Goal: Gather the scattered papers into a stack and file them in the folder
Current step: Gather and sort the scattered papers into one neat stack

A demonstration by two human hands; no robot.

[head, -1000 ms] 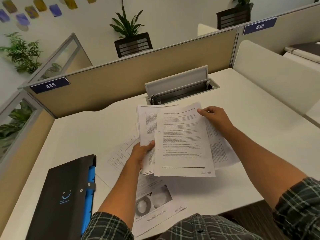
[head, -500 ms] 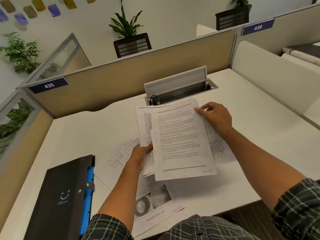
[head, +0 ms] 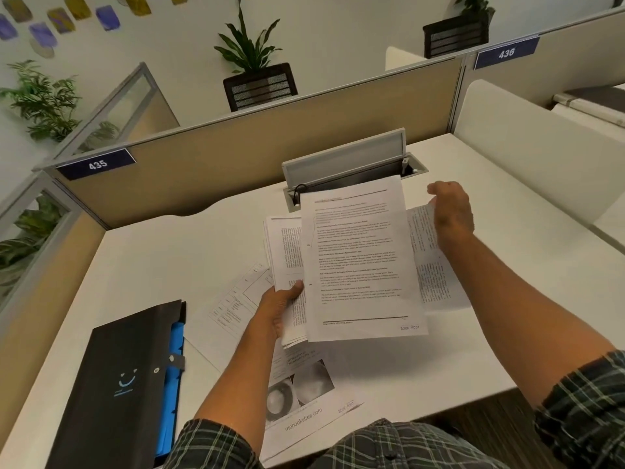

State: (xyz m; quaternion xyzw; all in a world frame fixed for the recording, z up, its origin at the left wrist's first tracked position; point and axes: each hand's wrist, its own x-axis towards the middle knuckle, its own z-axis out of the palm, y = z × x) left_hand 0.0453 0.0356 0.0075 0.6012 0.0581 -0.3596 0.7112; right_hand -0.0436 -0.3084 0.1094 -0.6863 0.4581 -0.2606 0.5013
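Observation:
My left hand grips a stack of printed papers by its lower left edge and holds it above the white desk. The top sheet sits skewed on the stack. My right hand is off that sheet, with curled fingers at the top corner of a text sheet lying on the desk to the right; whether it pinches that corner is unclear. A sheet with a table and a sheet with two photos lie under my left forearm. The black folder with blue dividers lies shut at the front left.
An open cable box with a raised grey lid is set into the desk just behind the papers. Beige partitions wall the desk at the back and left, a white divider at the right. The desk's front edge is near my body.
My right hand let go of the top sheet, which now rests on the stack, and moved right to the sheet on the desk. The stack tilted more upright.

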